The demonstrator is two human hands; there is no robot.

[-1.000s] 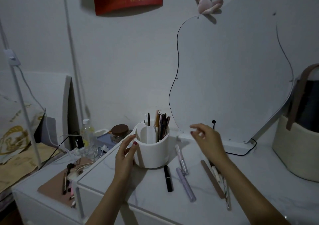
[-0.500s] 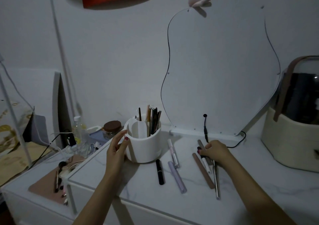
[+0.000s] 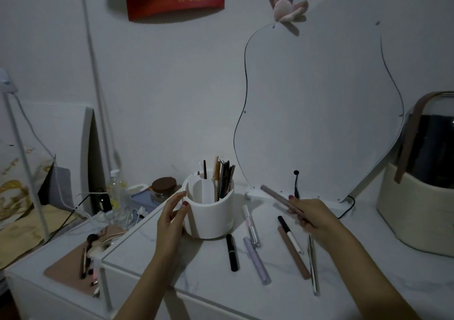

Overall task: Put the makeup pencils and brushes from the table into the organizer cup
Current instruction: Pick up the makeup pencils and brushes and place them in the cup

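A white organizer cup (image 3: 213, 219) stands on the marble table (image 3: 201, 268) with several pencils and brushes upright in its back compartment. My left hand (image 3: 172, 217) holds the cup's left wall, thumb on the rim. My right hand (image 3: 310, 217) pinches a mauve makeup pencil (image 3: 275, 195), lifted off the table and pointing up-left toward the cup. On the table lie a black tube (image 3: 232, 252), a silver-capped pen (image 3: 251, 226), a lilac pen (image 3: 256, 260), a brown pencil (image 3: 294, 255), a white-and-dark pencil (image 3: 291, 235) and a thin metal tool (image 3: 313, 268).
A curvy mirror (image 3: 319, 103) leans behind the table with a black cable (image 3: 296, 183) at its base. A cream case (image 3: 417, 201) stands at the right. A brown-lidded jar (image 3: 163, 188), a bottle (image 3: 118, 189) and a lower shelf with a pink mat (image 3: 71, 270) are at the left.
My right hand went down to the pencils on the table, took the mauve pencil and has lifted it toward the cup. My left hand stayed on the cup.
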